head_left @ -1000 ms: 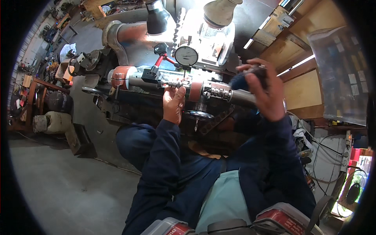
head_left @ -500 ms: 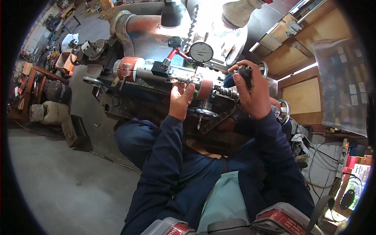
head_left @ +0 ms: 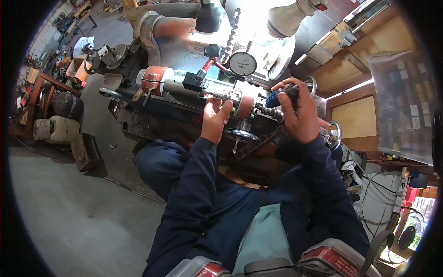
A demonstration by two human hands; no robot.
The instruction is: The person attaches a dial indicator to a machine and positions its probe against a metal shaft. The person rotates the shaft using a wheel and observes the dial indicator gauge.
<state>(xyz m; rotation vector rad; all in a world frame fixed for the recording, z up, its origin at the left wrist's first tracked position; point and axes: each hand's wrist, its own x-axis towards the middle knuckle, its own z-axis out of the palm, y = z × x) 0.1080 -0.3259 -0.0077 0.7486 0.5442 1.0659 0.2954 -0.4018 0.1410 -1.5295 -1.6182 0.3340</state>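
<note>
A metal lathe with red-painted parts runs across the upper middle. My left hand grips the shaft of the workpiece clamped in it, thumb up against a red collar. My right hand is closed around a dark blue ribbed tool held against the threaded right end of the shaft. A round dial gauge on a red-handled stand hangs just above the shaft. A black handwheel sits just below my left hand.
Two lamps shine down from above. Wooden shelves and a clear plastic sheet fill the right side. Gas cylinders and cluttered benches stand at the left on a concrete floor. Cables and a small fan lie at the lower right.
The view has shifted so the lathe sits lower in the picture. My right hand has come down and left toward the shaft's threaded end. My left hand has kept its grip.
</note>
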